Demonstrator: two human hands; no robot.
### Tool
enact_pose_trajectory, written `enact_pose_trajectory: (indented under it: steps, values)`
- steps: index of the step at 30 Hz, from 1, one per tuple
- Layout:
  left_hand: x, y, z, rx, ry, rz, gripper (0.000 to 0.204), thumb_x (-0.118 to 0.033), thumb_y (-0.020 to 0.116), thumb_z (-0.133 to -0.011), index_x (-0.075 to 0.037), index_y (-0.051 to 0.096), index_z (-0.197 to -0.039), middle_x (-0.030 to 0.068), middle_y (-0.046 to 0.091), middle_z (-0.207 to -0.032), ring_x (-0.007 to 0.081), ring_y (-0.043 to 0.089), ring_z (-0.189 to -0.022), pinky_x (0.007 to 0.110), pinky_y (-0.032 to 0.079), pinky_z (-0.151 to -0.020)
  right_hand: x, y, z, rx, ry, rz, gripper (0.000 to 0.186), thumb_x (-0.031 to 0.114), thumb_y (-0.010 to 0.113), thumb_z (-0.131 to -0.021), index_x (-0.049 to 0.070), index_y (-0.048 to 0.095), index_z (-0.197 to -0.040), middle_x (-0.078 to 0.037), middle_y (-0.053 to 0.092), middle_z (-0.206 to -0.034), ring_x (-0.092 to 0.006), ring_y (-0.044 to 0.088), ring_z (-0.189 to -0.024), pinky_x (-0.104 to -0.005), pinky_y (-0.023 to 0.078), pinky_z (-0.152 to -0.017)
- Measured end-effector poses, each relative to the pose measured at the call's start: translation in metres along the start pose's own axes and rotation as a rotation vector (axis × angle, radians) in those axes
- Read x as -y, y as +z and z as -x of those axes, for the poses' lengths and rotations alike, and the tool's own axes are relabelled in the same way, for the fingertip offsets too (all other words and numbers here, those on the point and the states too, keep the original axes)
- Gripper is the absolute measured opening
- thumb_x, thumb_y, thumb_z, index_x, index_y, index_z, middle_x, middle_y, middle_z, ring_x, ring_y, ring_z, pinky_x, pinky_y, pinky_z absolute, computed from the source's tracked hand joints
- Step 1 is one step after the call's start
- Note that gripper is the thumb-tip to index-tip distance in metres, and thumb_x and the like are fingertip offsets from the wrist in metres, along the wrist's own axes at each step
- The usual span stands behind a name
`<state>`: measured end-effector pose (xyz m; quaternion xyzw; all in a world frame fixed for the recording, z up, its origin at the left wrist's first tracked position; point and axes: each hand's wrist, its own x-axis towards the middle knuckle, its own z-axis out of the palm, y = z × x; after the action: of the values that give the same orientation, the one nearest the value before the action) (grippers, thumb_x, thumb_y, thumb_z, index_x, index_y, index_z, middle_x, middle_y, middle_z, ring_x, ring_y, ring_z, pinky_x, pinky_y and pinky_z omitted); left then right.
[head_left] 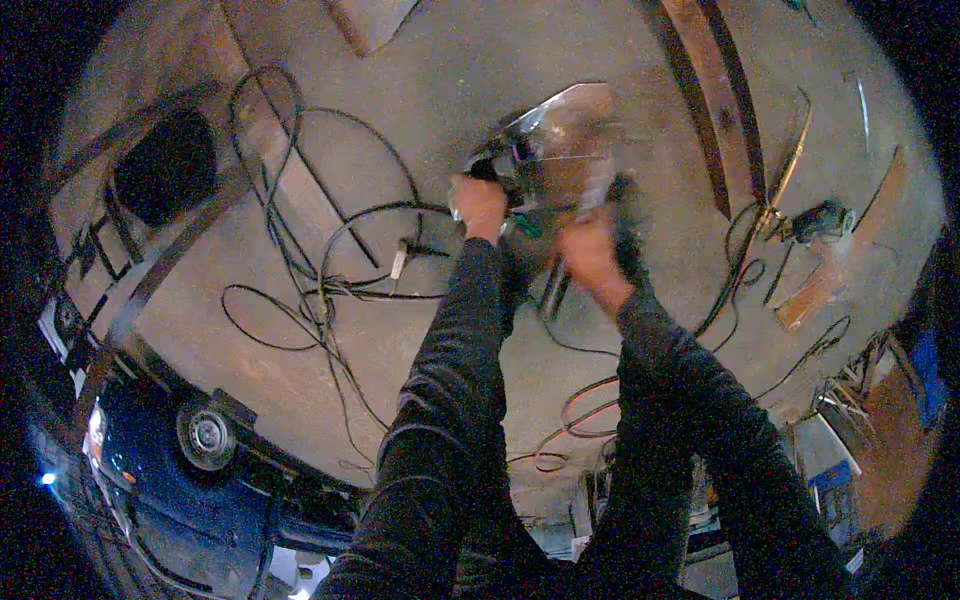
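Observation:
My left hand [480,207] is closed around a dark object at the near-left end of a bent metal piece [575,125]. What it grips is mostly hidden by the hand. To its right, my right hand [590,252] is smeared by motion, so its fingers and anything in them cannot be made out. A small green part [527,225] shows between the two hands. Just below the right hand, a dark cylindrical object [553,292] points down toward my legs. The metal piece lies on the floor, its far part shiny and brownish.
Black cables [325,285] loop over the concrete floor on the left, beside a pale connector [399,262]. Long rusty metal bars [715,110] lie at the far right, near a dark power tool [822,221]. A red hose [572,420] curls near my legs. A blue vehicle [175,500] stands lower left.

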<state>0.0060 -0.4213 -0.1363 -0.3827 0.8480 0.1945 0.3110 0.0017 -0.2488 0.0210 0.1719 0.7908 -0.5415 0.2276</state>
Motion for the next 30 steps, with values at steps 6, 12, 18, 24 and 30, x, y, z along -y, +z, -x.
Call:
enact_pose_trajectory:
  steps: [6, 12, 18, 24, 30]
  values:
    - [0.029, -0.037, -0.005, -0.004, 0.144, -0.027, 0.059, -0.017, 0.066, -0.087, 0.012, 0.038, -0.131, 0.0283, 0.07, -0.103, 0.0455, 0.069, -0.098, 0.051, 0.056, -0.086, 0.027, -0.032, -0.015, 0.388, 0.542, -0.251, 0.024, 0.014, 0.061, -0.094, 0.008, 0.048, -0.113, -0.005, 0.057, -0.075, -0.0151, 0.052, -0.053, -0.0343, 0.049, -0.044]
    - [-0.02, -0.049, 0.017, 0.019, 0.189, 0.018, 0.071, -0.017, 0.065, -0.085, 0.018, 0.032, -0.138, 0.0292, 0.07, -0.099, 0.0464, 0.069, -0.094, 0.049, 0.057, -0.081, 0.013, -0.014, -0.002, -0.007, 0.542, -0.193, 0.019, 0.013, 0.06, -0.095, 0.009, 0.049, -0.111, -0.005, 0.057, -0.075, -0.0147, 0.052, -0.053, -0.0355, 0.05, -0.046]
    - [0.032, -0.019, -0.004, -0.111, 0.222, 0.091, 0.063, -0.017, 0.064, -0.083, 0.013, 0.038, -0.132, 0.0295, 0.07, -0.096, 0.0493, 0.068, -0.091, 0.053, 0.057, -0.081, 0.023, -0.036, -0.008, 0.349, 0.73, -0.306, 0.005, 0.008, 0.056, -0.093, 0.005, 0.053, -0.096, -0.006, 0.058, -0.073, -0.0175, 0.056, -0.056, -0.0379, 0.051, -0.048]
    - [0.04, -0.017, -0.024, -0.073, 0.2, 0.037, 0.059, -0.015, 0.064, -0.083, 0.01, 0.04, -0.13, 0.0321, 0.069, -0.099, 0.0501, 0.068, -0.092, 0.054, 0.057, -0.082, 0.014, 0.002, 0.003, 0.067, 0.496, -0.288, 0.008, 0.016, 0.057, -0.097, 0.008, 0.058, -0.095, -0.004, 0.056, -0.07, -0.0172, 0.056, -0.055, -0.035, 0.049, -0.05]
    - [0.001, -0.023, -0.002, -0.012, 0.072, 0.111, 0.057, -0.014, 0.064, -0.083, 0.01, 0.038, -0.128, 0.0307, 0.069, -0.098, 0.0481, 0.069, -0.09, 0.053, 0.057, -0.078, 0.016, -0.033, -0.012, 0.32, 0.69, -0.303, 0.013, 0.02, 0.061, -0.096, 0.008, 0.06, -0.097, -0.005, 0.061, -0.074, -0.0172, 0.059, -0.057, -0.037, 0.051, -0.052]
